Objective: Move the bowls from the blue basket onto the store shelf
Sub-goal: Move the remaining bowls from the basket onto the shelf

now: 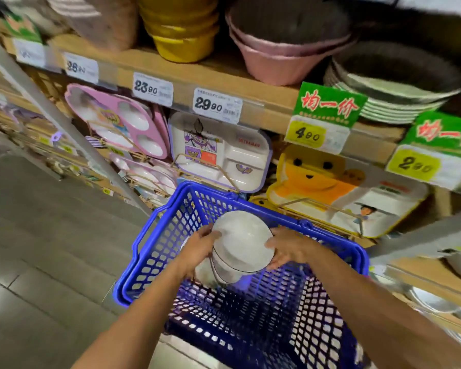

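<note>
Hovering above the blue basket [168, 230], a stack of white bowls [242, 246] is held between both hands, clear of the basket's mesh floor. The left hand [200, 249] is curled around the stack's left side, with the thumb laid over the top rim. The right hand [285, 249] is cupped against the right side, its fingers wrapped under the lower bowls. A thin dark line is seen around each bowl's edge. A blurred white shape just below the stack is possibly another bowl left in the basket. The basket is set on the grey floor [37, 235], close against the store shelf [218, 73]. On that wooden board, yellow bowls [184, 35] and pink bowls [277, 62] are stacked, with striped plates [383, 102] piled to their right. Price tags [217, 107] are clipped along the board's front edge. Beneath it, divided children's trays [218, 155] are propped upright behind the basket's far rim.
</note>
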A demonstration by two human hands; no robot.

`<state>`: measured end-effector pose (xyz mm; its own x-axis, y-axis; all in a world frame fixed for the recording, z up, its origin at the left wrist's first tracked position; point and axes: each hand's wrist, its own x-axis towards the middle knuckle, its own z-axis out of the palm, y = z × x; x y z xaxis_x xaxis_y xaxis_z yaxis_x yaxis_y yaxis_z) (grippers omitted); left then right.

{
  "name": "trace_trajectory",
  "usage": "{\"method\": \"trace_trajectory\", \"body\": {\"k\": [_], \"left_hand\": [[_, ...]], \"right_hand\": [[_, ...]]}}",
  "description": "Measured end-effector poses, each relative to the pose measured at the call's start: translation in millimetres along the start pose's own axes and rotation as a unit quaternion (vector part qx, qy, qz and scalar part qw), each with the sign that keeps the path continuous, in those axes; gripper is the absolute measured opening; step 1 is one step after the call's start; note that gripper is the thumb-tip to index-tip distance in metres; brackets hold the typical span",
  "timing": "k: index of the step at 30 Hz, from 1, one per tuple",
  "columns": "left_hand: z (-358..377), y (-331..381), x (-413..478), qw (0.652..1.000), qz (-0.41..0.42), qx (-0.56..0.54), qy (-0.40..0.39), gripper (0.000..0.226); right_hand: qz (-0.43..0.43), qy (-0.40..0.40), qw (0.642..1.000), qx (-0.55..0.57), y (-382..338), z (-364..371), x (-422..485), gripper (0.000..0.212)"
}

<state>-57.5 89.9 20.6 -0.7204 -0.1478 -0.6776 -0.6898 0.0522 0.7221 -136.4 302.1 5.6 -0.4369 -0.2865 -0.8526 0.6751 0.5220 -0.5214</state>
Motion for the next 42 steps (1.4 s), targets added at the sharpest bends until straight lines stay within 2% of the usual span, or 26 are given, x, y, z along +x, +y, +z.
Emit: {"method": "trace_trajectory", "body": {"k": [5, 7, 9, 11, 13, 20, 23, 27, 31, 37, 42], "left_hand": [[-11, 63, -49, 0.994, 0.024, -0.090, -0.057, 0.039], [-12, 90, -74, 0.993, 0.041, -0.095, -0.062, 0.046], [-11, 116, -96, 0.990, 0.073, -0.104, -0.057, 0.038], [-9, 142, -117, 0.985, 0.121, -0.119, -0.039, 0.025], [-6, 167, -140, 0.978, 0.162, -0.131, -0.032, 0.029], [27, 235, -239, 0.948, 0.272, -0.162, -0.034, 0.022], [61, 247, -276, 0.940, 0.294, -0.167, -0.043, 0.024], [117, 254, -313, 0.935, 0.298, -0.183, -0.061, 0.023], [186, 258, -345, 0.933, 0.300, -0.178, -0.086, 0.022], [290, 262, -379, 0.924, 0.320, -0.170, -0.126, 0.022], [355, 273, -399, 0.923, 0.312, -0.179, -0.135, 0.027]], "right_hand": [[-0.068, -0.046, 0.996, -0.040, -55, -20, -80, 0.037], [-0.094, -0.026, 0.992, -0.082, -75, -26, -116, 0.033], [-0.123, 0.006, 0.987, -0.104, -93, -29, -153, 0.032], [-0.158, 0.037, 0.983, -0.089, -107, -31, -194, 0.023], [-0.206, 0.073, 0.974, -0.057, -115, -34, -234, 0.012], [-0.402, 0.207, 0.891, 0.034, -107, -38, -352, 0.021], [-0.452, 0.207, 0.859, 0.124, -87, -45, -385, 0.019], [-0.479, 0.163, 0.817, 0.277, -50, -64, -424, 0.027], [-0.487, 0.178, 0.780, 0.351, -7, -101, -463, 0.034], [-0.456, 0.228, 0.757, 0.409, 52, -174, -516, 0.031], [-0.473, 0.261, 0.736, 0.408, 77, -219, -550, 0.035]]}}
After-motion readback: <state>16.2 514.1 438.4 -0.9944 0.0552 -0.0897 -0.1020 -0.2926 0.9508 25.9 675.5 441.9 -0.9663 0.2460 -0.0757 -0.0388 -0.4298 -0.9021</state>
